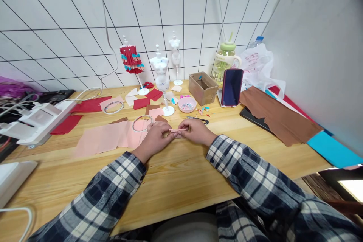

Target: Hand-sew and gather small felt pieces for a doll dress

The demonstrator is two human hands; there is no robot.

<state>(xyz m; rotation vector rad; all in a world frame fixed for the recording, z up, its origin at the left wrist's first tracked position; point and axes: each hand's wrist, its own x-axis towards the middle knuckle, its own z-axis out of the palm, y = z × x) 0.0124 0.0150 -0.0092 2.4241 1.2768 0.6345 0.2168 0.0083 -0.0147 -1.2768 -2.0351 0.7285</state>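
- The left hand point(157, 138) reaches in from the lower left, its thumb and fingertips pinching one end of a thin pink strip point(177, 131).
- The right hand point(197, 130) mirrors it from the other side, fingers curled inward, thumb and forefinger pinching the strip's other end.
- The strip spans the small gap between the hands, just above the wooden table point(184, 174), roughly level.
- Both forearms, in plaid sleeves point(119, 177), angle inward so that the fingertips nearly meet.
- The left hand is just beside a pink cloth point(104, 138) and a metal ring point(133, 124).
- Small snips point(202, 120) lie just behind the right hand.
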